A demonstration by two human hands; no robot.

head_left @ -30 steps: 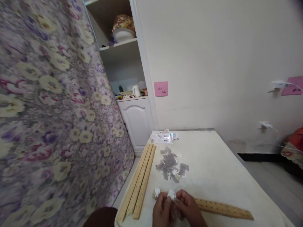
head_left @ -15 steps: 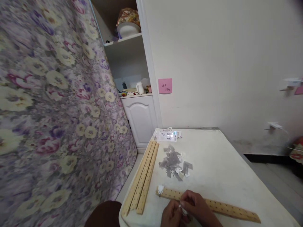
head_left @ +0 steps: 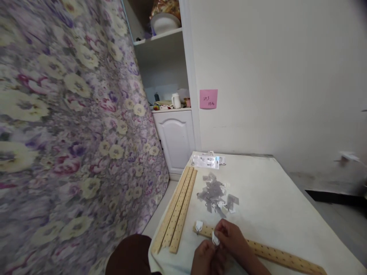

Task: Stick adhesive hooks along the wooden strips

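Note:
My right hand (head_left: 231, 237) pinches a small white card (head_left: 215, 239), its fingers closed on the upper edge. My left hand (head_left: 205, 256) is closed just below, with its fingertips at the card's lower part. Something small and thin seems to be at the card, too blurred to name. Beneath and behind the hands lies a wooden strip with rows of holes (head_left: 281, 255), partly hidden by my right hand. Another small white card (head_left: 198, 226) with a ring-like piece sits at the strip's left end.
Several holed wooden strips (head_left: 177, 210) lie side by side along the table's left edge. A heap of small grey translucent packets (head_left: 213, 191) is behind the hands, and clear packaging (head_left: 205, 161) at the far edge. A floral curtain (head_left: 71, 133) hangs on the left.
Both hands have lifted the white card slightly up and left, towards the strip's left part, and more of the card shows. The head view has shifted a little.

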